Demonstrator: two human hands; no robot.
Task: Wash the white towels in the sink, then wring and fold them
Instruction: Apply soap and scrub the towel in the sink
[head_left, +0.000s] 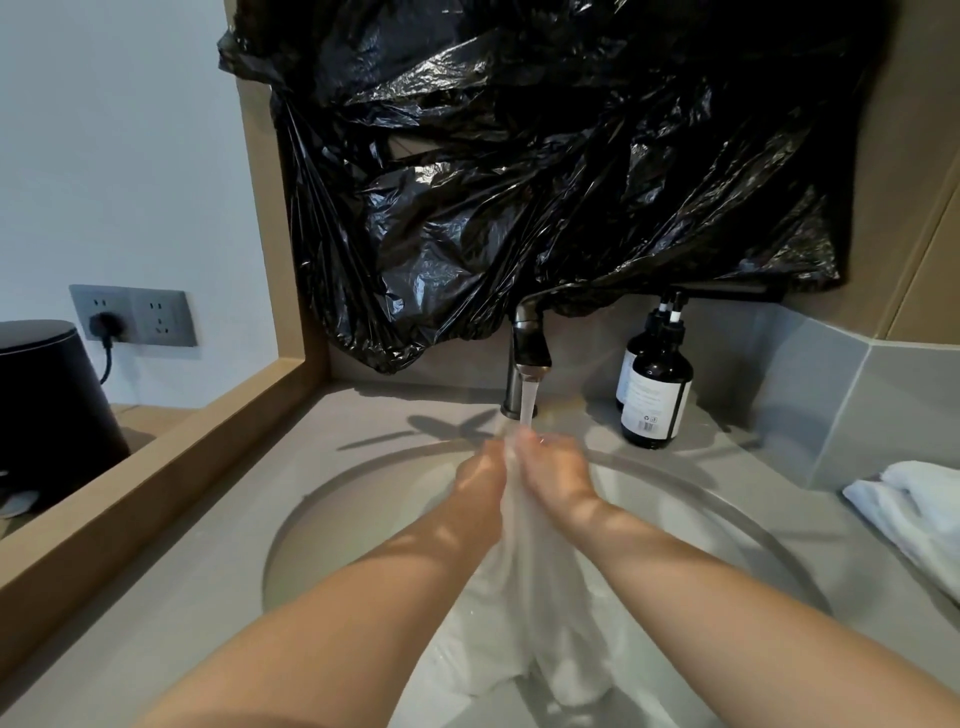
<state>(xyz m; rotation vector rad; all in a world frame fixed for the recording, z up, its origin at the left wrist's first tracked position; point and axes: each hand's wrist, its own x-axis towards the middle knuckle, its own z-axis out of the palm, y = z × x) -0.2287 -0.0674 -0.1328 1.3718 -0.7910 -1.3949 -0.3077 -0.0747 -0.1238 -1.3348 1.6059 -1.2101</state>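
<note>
Mid-wash: gripping the white towel (530, 597) with left hand (480, 475) and right hand (558, 475), fingers clamped on its top under the running faucet (530, 343), over the sink (332, 499) (another towel (919, 504) on the surface (182, 545), right). Next, likely: twisting to wring.

Both forearms converged ahead, left hand (480, 475) and right hand (558, 470) side by side, fingers gripping the white towel (524, 571).

Med. light, hard shadows, fisheye edges.
</note>
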